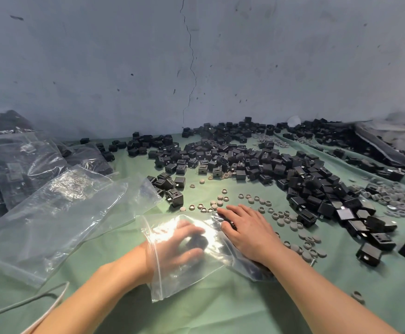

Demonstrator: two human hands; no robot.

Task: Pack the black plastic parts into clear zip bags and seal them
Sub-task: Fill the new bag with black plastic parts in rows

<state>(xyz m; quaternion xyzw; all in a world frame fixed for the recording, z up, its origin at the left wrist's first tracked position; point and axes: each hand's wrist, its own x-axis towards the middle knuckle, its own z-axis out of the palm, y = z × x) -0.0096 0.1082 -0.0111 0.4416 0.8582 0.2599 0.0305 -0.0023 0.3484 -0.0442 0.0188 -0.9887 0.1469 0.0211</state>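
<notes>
Reaching deep into the clear bag in the lower middle of the frame, my left hand is in past the wrist. Its fingers curl round a black part, which shows only as a dark blur through the glare on the plastic. My right hand lies just to the right, fingers straight and flat, pressing the bag's far side onto the green cloth and gripping nothing. The heap of black parts fills the upper middle and right of the frame, well apart from the bag. Empty bags lie at left, with filled bags at the far left edge. My worry is the way out. The mouth sits snug round my wrist, so pulling back could drag the bag along, or tip the part out, if my right hand eases its pressure. Grey caps lie right beside my right fingertips, and a careless sweep could push one under the plastic or into the opening. Creased plastic at the zip might also keep it from sealing.
</notes>
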